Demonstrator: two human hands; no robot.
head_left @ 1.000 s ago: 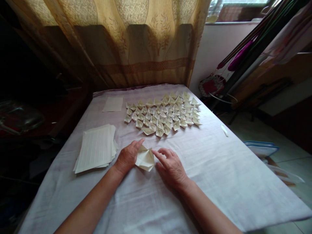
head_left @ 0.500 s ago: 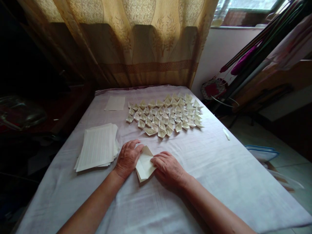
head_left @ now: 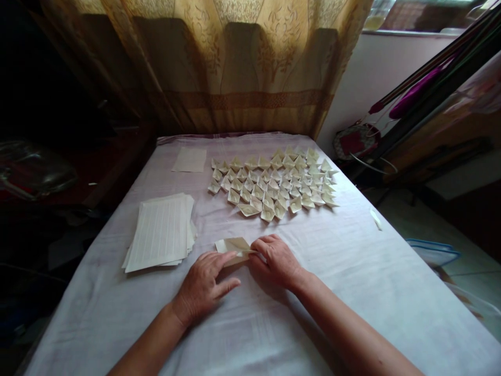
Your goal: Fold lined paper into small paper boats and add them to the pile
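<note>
Slippage could skew that cream folded-paper piece (head_left: 235,244) between your hands on the white-clothed counter (head_left: 348,250), tbh, because your right hand (head_left: 277,261) has its grip pinched on the right end while your left hand (head_left: 203,284) looks loose, thumb spread wide, fingers at the near edge.

A pale cream, partly folded paper piece (head_left: 230,244), creased into angled panels, sits around mid-width of the white cloth-covered worktop (head_left: 250,324).

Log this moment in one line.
left hand: fingers at folded paper | right hand: pinching its right end | beyond: small paper shapes
</note>
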